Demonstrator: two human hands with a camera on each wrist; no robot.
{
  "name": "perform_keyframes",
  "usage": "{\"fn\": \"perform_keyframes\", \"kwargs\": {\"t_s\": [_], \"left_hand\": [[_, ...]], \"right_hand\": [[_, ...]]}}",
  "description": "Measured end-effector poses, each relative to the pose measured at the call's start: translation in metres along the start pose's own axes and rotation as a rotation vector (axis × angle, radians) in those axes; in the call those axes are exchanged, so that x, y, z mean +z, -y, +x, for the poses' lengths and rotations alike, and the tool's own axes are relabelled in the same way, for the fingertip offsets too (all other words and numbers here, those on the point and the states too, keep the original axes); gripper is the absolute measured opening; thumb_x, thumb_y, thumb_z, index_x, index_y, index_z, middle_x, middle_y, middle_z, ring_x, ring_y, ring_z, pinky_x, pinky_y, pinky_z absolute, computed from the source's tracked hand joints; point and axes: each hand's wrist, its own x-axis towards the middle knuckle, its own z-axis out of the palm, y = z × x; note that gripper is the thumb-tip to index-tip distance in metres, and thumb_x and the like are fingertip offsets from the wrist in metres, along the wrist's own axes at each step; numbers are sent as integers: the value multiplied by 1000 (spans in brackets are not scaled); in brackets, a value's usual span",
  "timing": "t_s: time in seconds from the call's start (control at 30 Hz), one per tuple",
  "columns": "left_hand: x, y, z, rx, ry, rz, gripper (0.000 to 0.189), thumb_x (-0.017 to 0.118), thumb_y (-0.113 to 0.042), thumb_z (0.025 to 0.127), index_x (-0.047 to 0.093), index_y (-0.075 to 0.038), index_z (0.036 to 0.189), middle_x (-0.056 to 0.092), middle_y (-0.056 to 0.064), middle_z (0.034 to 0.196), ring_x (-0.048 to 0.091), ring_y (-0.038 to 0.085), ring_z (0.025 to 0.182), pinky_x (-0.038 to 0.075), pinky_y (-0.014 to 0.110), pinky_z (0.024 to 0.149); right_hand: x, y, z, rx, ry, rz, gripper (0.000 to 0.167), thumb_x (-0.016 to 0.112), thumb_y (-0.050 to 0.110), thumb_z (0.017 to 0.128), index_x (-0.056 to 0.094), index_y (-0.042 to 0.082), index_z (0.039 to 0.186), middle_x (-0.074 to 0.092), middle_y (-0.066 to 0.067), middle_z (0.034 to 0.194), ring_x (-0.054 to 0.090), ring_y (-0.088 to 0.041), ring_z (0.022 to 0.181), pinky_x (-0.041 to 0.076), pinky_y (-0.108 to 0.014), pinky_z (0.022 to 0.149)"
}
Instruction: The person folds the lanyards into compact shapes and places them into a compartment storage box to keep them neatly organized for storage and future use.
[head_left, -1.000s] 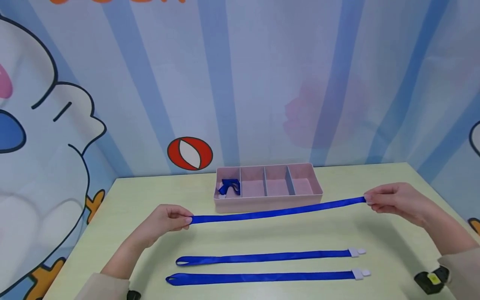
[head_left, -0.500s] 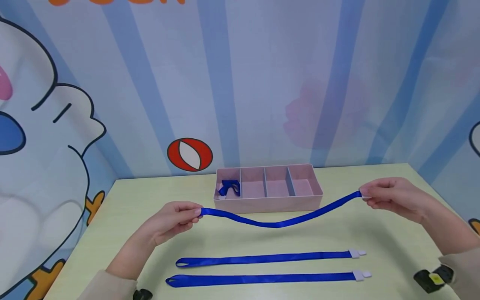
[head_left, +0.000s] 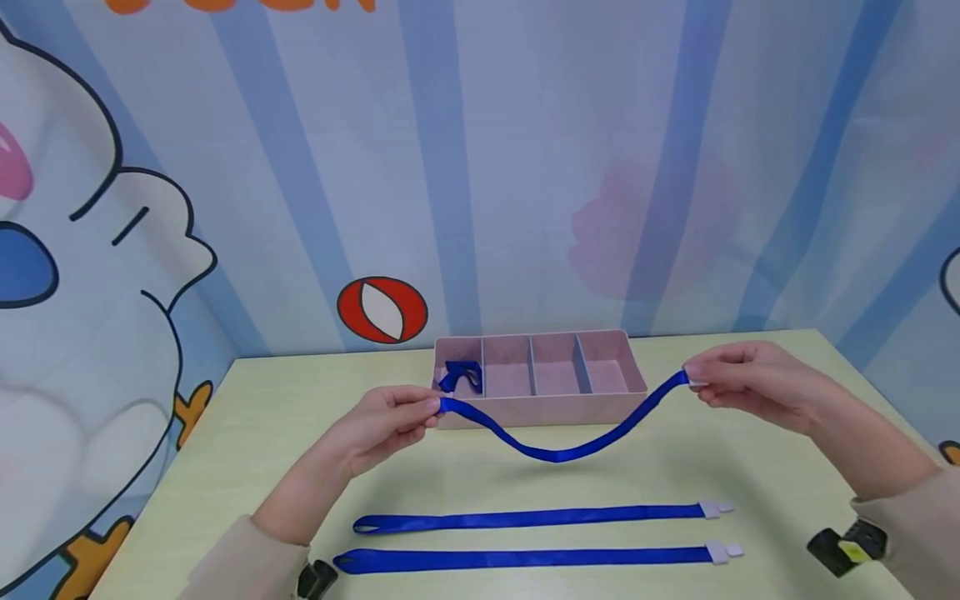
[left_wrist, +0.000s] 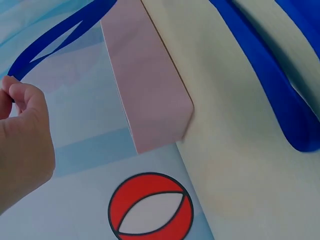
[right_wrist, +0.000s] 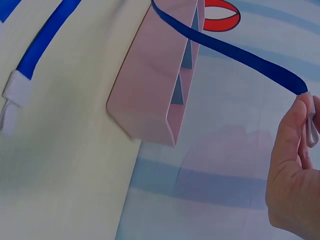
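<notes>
Head view shows the held blue lanyard (head_left: 557, 455) sagging in a curve above the desk (head_left: 285, 417), in front of the pink divided box (head_left: 540, 410). The left hand (head_left: 388, 425) pinches one end between thumb and fingers; the right hand (head_left: 763, 385) pinches the other, with a pale clip (right_wrist: 313, 135) showing among its fingers in the right wrist view. Two laid-out lanyards (head_left: 525, 518) lie nearly parallel on the desk, nearer the person, and a bundled blue strap (head_left: 463, 372) sits in the box's leftmost compartment. The step in hand appears to be gathering the lanyard for folding; the next move probably calls for bringing its ends together, keeping both pinches firm and the slack untwisted.
</notes>
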Motion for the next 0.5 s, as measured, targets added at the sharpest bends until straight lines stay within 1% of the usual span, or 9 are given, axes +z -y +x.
{"fn": "perform_keyframes", "kwargs": {"t_s": [0.17,0.33,0.5], "left_hand": [[16,-4,5,1,8,-23,17,61,-10,90,65,-3,105,66,6,84,62,12,74,52,18,70],[33,-7,11,1,4,-39,15,61,-8,90,67,-3,103,66,6,84,64,12,72,52,19,70],[49,-11,14,21,12,-38,18,61,-9,90,66,-1,106,66,7,85,64,12,73,53,19,70]], "right_hand": [[16,10,8,11,25,-29,20,54,8,95,72,15,91,69,-2,83,65,-12,73,55,-26,74],[33,19,15,32,22,-55,16,58,10,93,72,16,89,67,-2,80,64,-13,72,55,-26,74],[46,26,20,40,24,-61,16,58,10,92,72,16,88,67,-3,79,65,-12,71,55,-25,73]]}}
